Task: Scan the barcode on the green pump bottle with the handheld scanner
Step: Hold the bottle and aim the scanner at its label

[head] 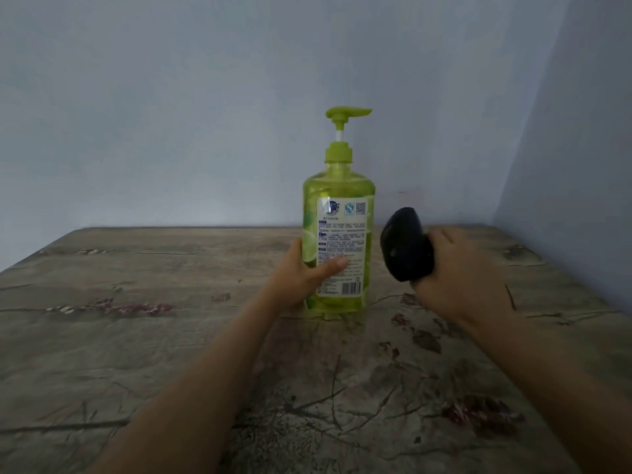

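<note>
My left hand (301, 271) is wrapped around the lower part of the green pump bottle (338, 234), thumb laid across the front of its white label (342, 248) and the other fingers hidden behind it. The bottle stands upright on the table (136, 336), toward the far edge and near the pale wall (171, 114). Its body is clear plastic and full nearly to the shoulder with yellow-green liquid. The pump (343, 131) on top is a solid lime green, with its spout pointing to my right. The label faces me; it carries small print that I cannot read, and the barcode (351, 288) sits at its lower right corner, just below my thumb and uncovered.

My right hand (458, 268) is closed around the grip of the black scanner (405, 248), fingers clamped on it. The rounded head of the scanner is held just to the right of the bottle, close to it but apart, at about the height of the label's middle. Both my forearms reach in over the table, which has a worn wood pattern with dark branch-like marks.
</note>
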The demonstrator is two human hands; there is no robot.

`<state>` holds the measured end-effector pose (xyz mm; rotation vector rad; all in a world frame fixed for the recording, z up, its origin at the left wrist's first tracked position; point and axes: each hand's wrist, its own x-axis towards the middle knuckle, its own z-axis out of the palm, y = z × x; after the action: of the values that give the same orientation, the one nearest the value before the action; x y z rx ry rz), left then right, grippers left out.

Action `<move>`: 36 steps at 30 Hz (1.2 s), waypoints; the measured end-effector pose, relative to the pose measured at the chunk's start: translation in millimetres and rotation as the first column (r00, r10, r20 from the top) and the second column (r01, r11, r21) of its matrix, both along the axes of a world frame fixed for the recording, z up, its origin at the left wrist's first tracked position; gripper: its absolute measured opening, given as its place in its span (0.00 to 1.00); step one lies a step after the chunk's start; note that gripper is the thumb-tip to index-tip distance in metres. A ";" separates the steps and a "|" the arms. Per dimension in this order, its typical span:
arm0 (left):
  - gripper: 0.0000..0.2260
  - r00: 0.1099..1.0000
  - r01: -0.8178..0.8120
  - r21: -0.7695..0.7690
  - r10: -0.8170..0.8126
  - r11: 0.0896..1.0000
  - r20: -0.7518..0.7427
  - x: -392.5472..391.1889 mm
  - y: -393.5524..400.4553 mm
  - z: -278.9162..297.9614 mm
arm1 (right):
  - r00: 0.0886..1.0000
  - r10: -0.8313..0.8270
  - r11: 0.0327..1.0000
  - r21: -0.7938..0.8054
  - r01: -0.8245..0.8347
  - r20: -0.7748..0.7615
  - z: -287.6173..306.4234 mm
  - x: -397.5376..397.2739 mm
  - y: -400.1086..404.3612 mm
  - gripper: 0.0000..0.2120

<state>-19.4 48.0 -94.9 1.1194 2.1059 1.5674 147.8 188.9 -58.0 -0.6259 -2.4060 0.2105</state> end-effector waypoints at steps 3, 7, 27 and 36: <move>0.38 1.000 0.018 0.005 -0.018 1.000 -0.010 -2.3 2.9 2.2 | 0.992 0.126 0.980 0.153 -0.125 0.007 -14.7 7.3 -11.9 0.11; 0.23 1.000 0.026 0.006 -0.026 1.000 -0.016 -11.8 8.0 -2.5 | 0.962 0.255 0.937 0.221 -0.271 0.100 -29.1 10.0 -17.4 0.13; 0.34 0.997 0.055 -0.019 -0.055 0.998 -0.047 -15.1 7.3 -2.1 | 0.940 0.306 0.948 0.039 -0.315 0.151 -49.0 1.4 -20.5 0.13; 0.28 0.998 0.043 -0.021 -0.044 0.999 -0.035 -16.2 6.7 -3.1 | 0.935 0.307 0.946 0.052 -0.320 0.175 -50.4 0.3 -19.7 0.14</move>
<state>-35.6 54.6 -98.0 1.1869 2.1008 1.5145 148.1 169.2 -108.4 -0.2244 -2.6531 0.2012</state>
